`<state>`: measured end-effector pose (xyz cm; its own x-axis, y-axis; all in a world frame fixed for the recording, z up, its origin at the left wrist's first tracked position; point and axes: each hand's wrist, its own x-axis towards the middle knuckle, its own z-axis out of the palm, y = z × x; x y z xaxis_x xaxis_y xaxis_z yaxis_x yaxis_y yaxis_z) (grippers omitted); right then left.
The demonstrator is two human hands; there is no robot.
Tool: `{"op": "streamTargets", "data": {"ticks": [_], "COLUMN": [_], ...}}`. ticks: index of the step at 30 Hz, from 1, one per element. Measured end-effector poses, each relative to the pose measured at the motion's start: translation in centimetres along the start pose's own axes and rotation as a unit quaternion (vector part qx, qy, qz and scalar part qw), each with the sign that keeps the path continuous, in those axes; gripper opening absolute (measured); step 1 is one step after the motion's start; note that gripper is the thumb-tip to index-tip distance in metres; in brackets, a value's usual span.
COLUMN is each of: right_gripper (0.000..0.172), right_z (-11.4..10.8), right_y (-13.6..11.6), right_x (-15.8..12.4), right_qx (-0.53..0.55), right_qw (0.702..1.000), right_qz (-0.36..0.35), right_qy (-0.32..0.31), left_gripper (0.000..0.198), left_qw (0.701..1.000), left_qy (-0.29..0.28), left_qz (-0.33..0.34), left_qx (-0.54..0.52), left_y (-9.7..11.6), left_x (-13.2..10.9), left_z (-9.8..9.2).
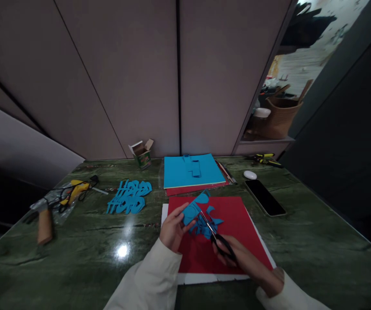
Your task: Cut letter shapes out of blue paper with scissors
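My left hand (pixel 173 228) is closed on a piece of blue craft sheet (pixel 191 212), its fingers along the near left edge. In my right hand (pixel 229 252) is a pair of scissors (pixel 208 224) with black handles, the blades reaching up to the blue piece. Small blue offcuts (pixel 201 228) lie under the blades on a red sheet (pixel 217 258). White board (pixel 204 280) shows around the edges of the red sheet. Left of my hands, two rows of blue cut-out lettering (pixel 129 197) rest on the table.
Behind the red sheet lies a stack of blue sheets (pixel 175 172) with pencils (pixel 227 172) beside it. A small open box (pixel 142 155) stands by the wall. On the right are a phone (pixel 265 197), white case (pixel 250 175) and pliers (pixel 266 159); on the left, a yellow glue gun (pixel 74 190) and wooden-handled tool (pixel 45 226).
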<state>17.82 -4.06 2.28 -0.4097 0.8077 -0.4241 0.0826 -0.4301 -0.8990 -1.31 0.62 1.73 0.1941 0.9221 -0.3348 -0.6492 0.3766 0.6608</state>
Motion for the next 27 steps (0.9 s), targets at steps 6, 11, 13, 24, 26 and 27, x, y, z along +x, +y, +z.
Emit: {"op": "streamTargets", "data": {"ticks": [6, 11, 13, 24, 26, 27], "right_gripper": [0.039, 0.038, 0.038, 0.035, 0.035, 0.035], "right_z": [0.4, 0.4, 0.4, 0.5, 0.6, 0.7], "right_y": [0.3, 0.9, 0.9, 0.7, 0.3, 0.2], "right_x": [0.1, 0.2, 0.2, 0.3, 0.2, 0.2], "right_qx": [-0.012, 0.008, 0.007, -0.013, -0.024, -0.028], "right_qw": [1.0, 1.0, 0.999, 0.999, 0.999, 0.999], "right_qz": [-0.015, 0.005, 0.021, 0.009, 0.001, -0.002], "right_qy": [0.012, 0.027, 0.039, 0.036, 0.028, 0.025], "left_gripper": [0.035, 0.037, 0.037, 0.035, 0.035, 0.034], "left_qw": [1.0, 1.0, 0.999, 0.998, 0.998, 0.999], "left_qy": [-0.014, -0.027, -0.039, -0.038, -0.039, -0.041], "left_qz": [0.011, -0.007, -0.019, -0.038, -0.034, -0.032], "left_qx": [-0.014, 0.001, 0.005, 0.02, 0.018, 0.017], "left_y": [-0.3, -0.7, -0.8, -0.6, -0.6, -0.7], "left_x": [0.1, -0.2, -0.3, -0.3, -0.3, -0.3], "left_z": [0.0, 0.3, 0.4, 0.5, 0.5, 0.4]}}
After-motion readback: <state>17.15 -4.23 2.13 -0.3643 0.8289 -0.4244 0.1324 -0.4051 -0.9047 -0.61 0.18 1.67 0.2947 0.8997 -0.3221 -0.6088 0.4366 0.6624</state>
